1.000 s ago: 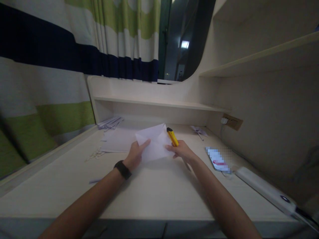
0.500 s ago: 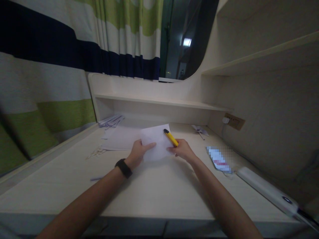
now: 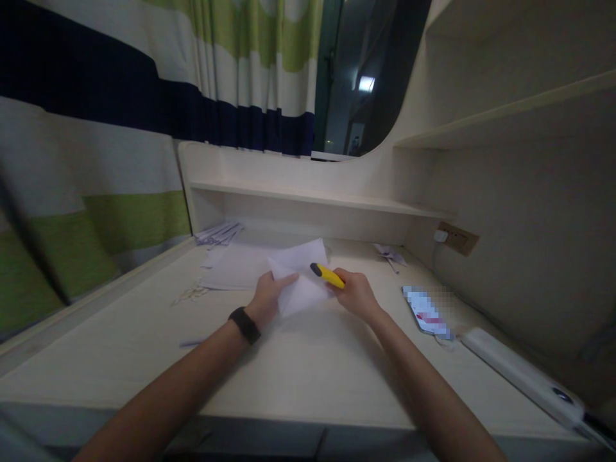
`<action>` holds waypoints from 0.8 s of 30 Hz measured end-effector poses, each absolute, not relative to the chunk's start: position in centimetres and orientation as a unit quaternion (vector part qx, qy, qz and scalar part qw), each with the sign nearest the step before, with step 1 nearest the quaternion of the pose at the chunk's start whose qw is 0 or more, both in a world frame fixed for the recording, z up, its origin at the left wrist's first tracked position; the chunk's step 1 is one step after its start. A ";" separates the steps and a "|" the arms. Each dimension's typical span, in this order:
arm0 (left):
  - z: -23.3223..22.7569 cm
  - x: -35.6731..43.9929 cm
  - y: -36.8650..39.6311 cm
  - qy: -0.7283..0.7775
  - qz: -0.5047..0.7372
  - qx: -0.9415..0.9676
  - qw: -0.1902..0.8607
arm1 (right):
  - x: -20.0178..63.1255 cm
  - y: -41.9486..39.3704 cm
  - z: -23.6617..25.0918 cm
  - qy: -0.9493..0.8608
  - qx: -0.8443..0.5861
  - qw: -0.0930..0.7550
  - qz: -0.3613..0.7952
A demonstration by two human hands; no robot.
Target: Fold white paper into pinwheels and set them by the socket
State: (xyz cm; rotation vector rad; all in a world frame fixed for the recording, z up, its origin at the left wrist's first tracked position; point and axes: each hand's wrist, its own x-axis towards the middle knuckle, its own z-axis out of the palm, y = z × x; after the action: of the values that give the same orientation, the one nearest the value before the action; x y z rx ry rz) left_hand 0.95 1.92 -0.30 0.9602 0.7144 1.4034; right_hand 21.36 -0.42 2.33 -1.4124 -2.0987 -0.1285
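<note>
My left hand (image 3: 270, 296), wearing a dark band on the wrist, pinches the left side of a creased white paper sheet (image 3: 304, 292) with the thumb on top. The sheet is held above the desk, its surface bent along folds. In my right hand (image 3: 355, 294) is a yellow utility knife (image 3: 330, 276), its dark rounded end pointing up and left over the paper. The knife's other end is hidden by my fingers, which are at the sheet's right edge. Behind the left hand, more white paper (image 3: 235, 264) lies flat on the desk.
Paper strips (image 3: 219, 233) are piled at the back left, near some string (image 3: 190, 292). A thin purplish stick (image 3: 191, 342) lies by my left forearm. On the right are a paper pinwheel (image 3: 389, 253), a phone (image 3: 426, 311) and a long white device (image 3: 522, 375) below a wall socket (image 3: 457, 238).
The paper has tilted and bent more, showing a fold across it. My right hand has turned the knife flatter, its dark end now lower and further left. The view has shifted slightly.
</note>
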 end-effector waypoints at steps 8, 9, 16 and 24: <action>-0.8 0.9 2.5 0.308 0.644 0.414 0.565 | 22.0 -1.6 4.2 -0.754 -0.520 0.399 -0.039; -0.8 1.0 2.5 0.313 0.644 0.419 0.558 | 22.3 -1.7 4.6 -0.742 -0.507 0.439 0.016; -0.3 1.5 1.8 0.344 0.625 0.449 0.538 | 23.3 -2.7 6.8 -0.647 -0.361 0.597 0.307; -0.6 1.4 2.0 0.371 0.609 0.475 0.516 | 20.3 -3.1 4.7 -0.609 -0.414 0.650 0.189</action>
State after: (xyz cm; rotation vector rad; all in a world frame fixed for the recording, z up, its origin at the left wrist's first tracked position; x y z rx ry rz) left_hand 1.36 1.95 -0.64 1.1400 0.8920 1.4625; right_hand 20.29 -3.12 4.66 -0.9414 -1.3824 0.4284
